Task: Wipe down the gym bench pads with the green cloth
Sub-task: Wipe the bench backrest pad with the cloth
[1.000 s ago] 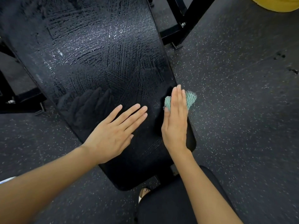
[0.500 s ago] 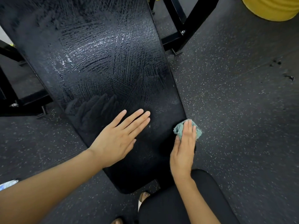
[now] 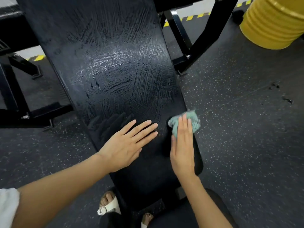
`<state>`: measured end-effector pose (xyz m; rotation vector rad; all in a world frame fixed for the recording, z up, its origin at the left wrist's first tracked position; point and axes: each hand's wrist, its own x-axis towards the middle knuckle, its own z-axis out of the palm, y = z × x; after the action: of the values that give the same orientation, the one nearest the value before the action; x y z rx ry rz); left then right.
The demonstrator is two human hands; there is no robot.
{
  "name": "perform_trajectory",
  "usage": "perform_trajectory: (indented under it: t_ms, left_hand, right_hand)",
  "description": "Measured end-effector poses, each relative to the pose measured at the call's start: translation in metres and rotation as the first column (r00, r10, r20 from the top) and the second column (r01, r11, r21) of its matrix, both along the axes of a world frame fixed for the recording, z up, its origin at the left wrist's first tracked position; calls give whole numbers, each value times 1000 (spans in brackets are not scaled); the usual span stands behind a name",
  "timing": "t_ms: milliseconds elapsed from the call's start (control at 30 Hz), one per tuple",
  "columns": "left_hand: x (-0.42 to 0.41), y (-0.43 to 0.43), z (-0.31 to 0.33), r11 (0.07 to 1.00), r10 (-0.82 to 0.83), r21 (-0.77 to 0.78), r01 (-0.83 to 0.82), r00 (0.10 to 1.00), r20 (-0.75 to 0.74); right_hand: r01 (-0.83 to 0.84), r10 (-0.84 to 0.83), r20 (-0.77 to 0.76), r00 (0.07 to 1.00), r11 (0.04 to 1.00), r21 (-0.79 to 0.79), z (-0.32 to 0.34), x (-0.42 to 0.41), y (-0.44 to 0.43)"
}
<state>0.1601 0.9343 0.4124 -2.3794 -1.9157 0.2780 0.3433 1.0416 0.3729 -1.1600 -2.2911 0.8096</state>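
No text, label, brand, or number can be read anywhere in the view; nothing legible shows on any surface.

A yellow ribbed drum [image 3: 271,22] stands on speckled floor [image 3: 246,129] near a black, seemingly steel frame [image 3: 202,40].

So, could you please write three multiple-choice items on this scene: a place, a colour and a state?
1. Where is the green cloth? A) at the right edge of the bench pad B) in a bucket C) on a shelf
2. What colour is the drum? A) red B) yellow C) blue
3. How does the left hand lie? A) fisted B) pinching the cloth C) flat on the pad
Answers: 1 A, the right hand presses it there; 2 B, its ribbed wall is yellow; 3 C, its fingers lie straight on the pad.
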Motion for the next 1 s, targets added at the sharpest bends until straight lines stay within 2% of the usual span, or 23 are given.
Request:
perform_trajectory:
  t_ms: [100, 200, 267, 333, 367, 433, 533, 700, 800, 1000]
  left_hand:
    - [-17, 5, 8, 999, -11, 30, 11, 1000, -16]
    - [-40, 7, 21, 998, 39, 59, -38, 999, -24]
    - [-60, 6, 30, 997, 50, 61, -48, 998, -31]
    - [-81, 5, 38, 998, 39, 60, -36, 998, -40]
    - [-89, 4, 42, 998, 28, 54, -25, 999, -46]
    - [-103, 3, 47, 999, 3, 44, -1, 998, -59]
    - [-118, 7, 55, 998, -16, 57, 21, 997, -75]
    - [-135, 17, 63, 996, -72, 56, 76, 994, -80]
    - [-142, 22, 65, 993, -98, 64, 102, 993, -71]
    - [-147, 22, 63, 989, -125, 67, 128, 991, -54]
  right_hand:
    - [58, -58, 89, 994, 998, 7, -22, 32, -25]
    - [191, -187, 52, 981, 979, -71, -30, 37, -36]
    - [332, -335, 4, 942, 931, -151, -27, 20, -37]
    - [476, -498, -49, 866, 849, -229, -18, -8, -35]
    - [505, -538, -83, 839, 826, -252, -11, -23, -36]
    - [464, -506, -147, 850, 851, -244, 1, -54, -45]
    - [327, -356, -157, 921, 927, -183, 16, -92, -66]
    - [78, -85, -81, 993, 993, -83, 36, -124, -88]
    - [-82, 82, 5, 997, 997, -1, 41, -122, -94]
    - [107, -106, 30, 994, 993, -40, 41, -138, -82]
